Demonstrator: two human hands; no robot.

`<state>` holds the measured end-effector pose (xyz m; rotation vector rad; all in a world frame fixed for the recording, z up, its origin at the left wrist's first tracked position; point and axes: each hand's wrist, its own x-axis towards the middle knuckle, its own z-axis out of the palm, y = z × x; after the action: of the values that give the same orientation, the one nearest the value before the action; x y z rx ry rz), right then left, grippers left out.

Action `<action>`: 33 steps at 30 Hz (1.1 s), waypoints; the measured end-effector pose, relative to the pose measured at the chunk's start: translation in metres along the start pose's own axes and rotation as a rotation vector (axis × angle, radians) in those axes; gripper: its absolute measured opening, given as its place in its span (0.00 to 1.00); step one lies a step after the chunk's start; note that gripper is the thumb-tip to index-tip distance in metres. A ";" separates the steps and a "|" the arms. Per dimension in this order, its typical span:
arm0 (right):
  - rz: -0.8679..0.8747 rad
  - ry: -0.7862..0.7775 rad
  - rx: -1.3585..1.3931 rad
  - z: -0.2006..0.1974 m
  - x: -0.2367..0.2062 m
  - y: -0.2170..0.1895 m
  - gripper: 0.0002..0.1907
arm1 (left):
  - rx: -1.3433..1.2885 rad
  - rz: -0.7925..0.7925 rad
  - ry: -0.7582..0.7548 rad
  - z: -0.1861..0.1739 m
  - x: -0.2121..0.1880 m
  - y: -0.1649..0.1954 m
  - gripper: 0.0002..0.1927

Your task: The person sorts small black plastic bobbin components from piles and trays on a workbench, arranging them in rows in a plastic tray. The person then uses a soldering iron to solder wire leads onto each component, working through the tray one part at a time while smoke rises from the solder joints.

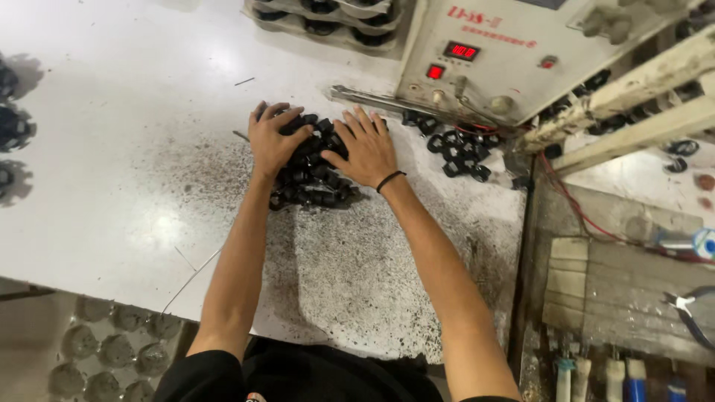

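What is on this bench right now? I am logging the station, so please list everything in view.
small black parts: one heap, black, table centre under the hands
second cluster of parts: one, black, beside the machine
control box: one, cream with red displays, top right
white table: one, speckled dark near the heap
pliers: one, blue-handled, far right
wristband: one, black, right wrist
left hand: flat on the heap
right hand: flat on the heap

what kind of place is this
Probably a small factory workbench: both hands rest on a pile of small black parts, beside a bench machine with red digital readouts and pliers at the right.
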<state>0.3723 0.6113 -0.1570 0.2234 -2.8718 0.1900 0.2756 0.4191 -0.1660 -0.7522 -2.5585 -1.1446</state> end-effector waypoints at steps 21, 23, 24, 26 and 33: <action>0.124 -0.021 -0.251 -0.017 -0.176 -0.066 0.25 | -0.684 0.088 -0.307 0.086 -0.041 0.100 0.30; 0.101 -0.029 -0.300 -0.019 -0.182 -0.047 0.22 | -0.342 0.122 -0.228 0.090 -0.056 0.119 0.35; 0.132 -0.082 -0.300 -0.020 -0.190 -0.037 0.21 | -0.282 0.012 -0.201 0.096 -0.066 0.134 0.35; 0.129 -0.085 -0.238 -0.022 -0.203 -0.017 0.20 | -0.191 -0.076 -0.157 0.112 -0.080 0.159 0.37; 0.242 0.038 -0.241 -0.041 -0.242 0.031 0.26 | -0.339 0.235 -0.335 0.113 -0.090 0.105 0.35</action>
<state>0.6085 0.6807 -0.1840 -0.1718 -2.8428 -0.1076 0.4070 0.5308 -0.2127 -1.3898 -2.4582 -1.4970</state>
